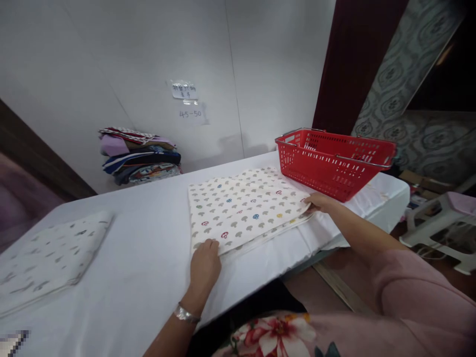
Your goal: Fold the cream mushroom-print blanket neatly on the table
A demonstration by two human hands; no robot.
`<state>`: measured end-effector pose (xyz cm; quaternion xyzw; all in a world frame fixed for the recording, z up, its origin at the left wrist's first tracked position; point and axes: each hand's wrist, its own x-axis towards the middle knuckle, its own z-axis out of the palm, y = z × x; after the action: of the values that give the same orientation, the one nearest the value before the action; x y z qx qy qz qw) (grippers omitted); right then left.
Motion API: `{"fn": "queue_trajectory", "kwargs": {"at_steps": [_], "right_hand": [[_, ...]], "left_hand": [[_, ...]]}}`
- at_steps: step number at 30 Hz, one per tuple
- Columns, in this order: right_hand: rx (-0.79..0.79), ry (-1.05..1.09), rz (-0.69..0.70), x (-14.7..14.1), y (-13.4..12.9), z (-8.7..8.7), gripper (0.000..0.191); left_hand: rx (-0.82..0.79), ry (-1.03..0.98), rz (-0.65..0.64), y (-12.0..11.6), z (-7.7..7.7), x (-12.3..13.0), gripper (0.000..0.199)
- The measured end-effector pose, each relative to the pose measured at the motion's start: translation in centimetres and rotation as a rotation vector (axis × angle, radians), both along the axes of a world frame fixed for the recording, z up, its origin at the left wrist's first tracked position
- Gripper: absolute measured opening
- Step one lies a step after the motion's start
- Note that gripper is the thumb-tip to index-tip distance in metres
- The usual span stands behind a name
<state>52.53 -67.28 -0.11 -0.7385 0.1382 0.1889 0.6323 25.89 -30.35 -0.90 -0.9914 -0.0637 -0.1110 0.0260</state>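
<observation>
A folded white cloth (249,208) printed with grey, red, blue and yellow mushrooms lies flat on the white-covered table. My left hand (206,267), with a silver bracelet at the wrist, is closed on its near left corner, fingertips on top and the thumb hidden. At the near right corner, my right hand (320,202) pinches the edge, where the folded layers part slightly. Close behind my right hand stands a red plastic basket (320,171) with metal handles.
Another folded white cloth (55,253) with small dark prints lies on the left of the table (141,238). A stack of folded fabrics (141,156) is at the back against the wall. Paper labels (190,114) hang there. A plastic stool (446,223) stands on the floor at right.
</observation>
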Motion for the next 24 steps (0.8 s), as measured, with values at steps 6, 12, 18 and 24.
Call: {"fn": "queue_trajectory", "kwargs": {"at_steps": [6,12,18,24], "right_hand": [[-0.133,-0.06,0.031,-0.8,-1.0,0.8,0.013],[-0.38,-0.001,0.14,-1.9,-1.7,-0.3,0.017],[-0.598,-0.034,0.251,-1.8,-1.9,-0.4,0.026],[-0.754,-0.029,0.303,-1.4,-1.9,-0.6,0.03]], "left_hand": [[-0.047,-0.101,-0.153,0.3,-0.1,-1.3,0.036],[-0.036,-0.066,-0.124,1.5,-2.1,-2.5,0.038],[-0.059,-0.173,-0.144,3.0,-2.0,-3.7,0.028],[-0.11,-0.068,-0.166,3.7,-2.4,-4.4,0.025]]}}
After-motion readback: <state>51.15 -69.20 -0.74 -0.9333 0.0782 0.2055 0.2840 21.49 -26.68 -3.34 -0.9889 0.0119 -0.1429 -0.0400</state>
